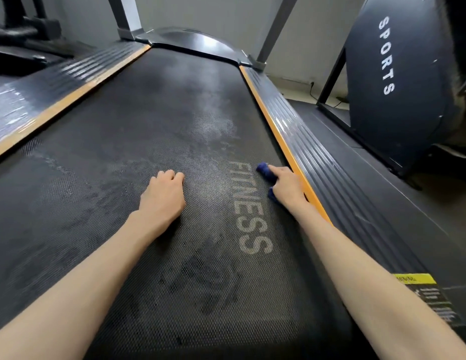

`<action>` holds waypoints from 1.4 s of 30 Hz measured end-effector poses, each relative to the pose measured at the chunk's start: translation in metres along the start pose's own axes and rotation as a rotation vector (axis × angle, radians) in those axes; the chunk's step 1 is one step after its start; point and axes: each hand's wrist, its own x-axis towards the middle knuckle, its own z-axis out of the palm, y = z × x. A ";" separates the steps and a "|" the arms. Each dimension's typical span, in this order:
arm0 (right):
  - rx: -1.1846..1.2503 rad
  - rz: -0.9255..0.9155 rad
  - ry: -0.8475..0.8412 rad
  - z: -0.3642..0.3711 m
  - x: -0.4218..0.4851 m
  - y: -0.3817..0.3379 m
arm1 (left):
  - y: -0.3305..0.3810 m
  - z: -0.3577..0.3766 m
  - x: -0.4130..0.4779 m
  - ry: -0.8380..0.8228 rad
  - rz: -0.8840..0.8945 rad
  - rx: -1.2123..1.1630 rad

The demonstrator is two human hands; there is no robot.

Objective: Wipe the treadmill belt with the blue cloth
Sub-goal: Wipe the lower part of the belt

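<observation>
treadmill belt (159,131): matt black, fine dotted texture, dusty grey patches
blue cloth (263,169): soft fabric
side rails (312,152): ribbed, glossy, orange edge strip
motor cover (195,41): shiny black plastic

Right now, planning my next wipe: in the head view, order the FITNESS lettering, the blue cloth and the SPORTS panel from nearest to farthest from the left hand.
1. FITNESS lettering, just right of the left hand.
2. blue cloth, past the lettering, in the right hand.
3. SPORTS panel, far right, off ahead.
</observation>
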 end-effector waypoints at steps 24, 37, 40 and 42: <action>0.017 -0.654 -0.349 -0.007 -0.167 -0.051 | -0.013 -0.006 0.002 -0.086 0.129 -0.070; 0.085 -0.589 -0.337 0.019 -0.189 -0.094 | -0.035 -0.014 -0.010 -0.038 0.211 -0.103; 0.054 -0.344 -0.141 0.005 -0.129 -0.052 | -0.030 -0.012 -0.016 -0.050 0.209 -0.081; -0.078 -0.126 -0.071 -0.005 -0.077 -0.024 | -0.030 -0.010 -0.021 -0.028 0.218 -0.086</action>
